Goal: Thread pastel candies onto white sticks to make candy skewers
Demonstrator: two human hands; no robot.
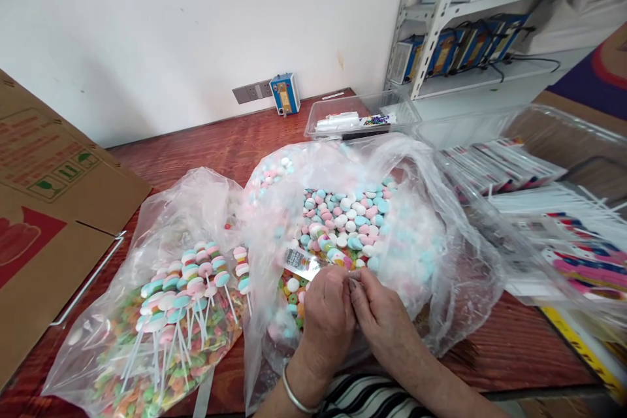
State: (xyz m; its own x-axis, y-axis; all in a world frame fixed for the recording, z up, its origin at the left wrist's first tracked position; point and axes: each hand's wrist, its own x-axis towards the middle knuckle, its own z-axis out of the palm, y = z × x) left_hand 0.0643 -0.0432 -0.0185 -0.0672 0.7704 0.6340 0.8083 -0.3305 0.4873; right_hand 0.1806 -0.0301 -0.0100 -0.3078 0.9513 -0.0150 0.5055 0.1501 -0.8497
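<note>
My left hand and my right hand meet fingertip to fingertip, both closed. Between them is the lower end of a candy stick; its colourful stacked candies stick out above my fingers. My fingers hide the stick itself. A silver printed label juts out to the left of my left hand. Just beyond lies a big open plastic bag, filled with pink, blue and white candies. Ring-shaped gummies show near my left hand.
On the left, a clear bag of gummies bears several finished candy sticks. A cardboard box stands at far left. Clear bins with white sticks and printed packets are at right. A small tray sits behind, near a blue box.
</note>
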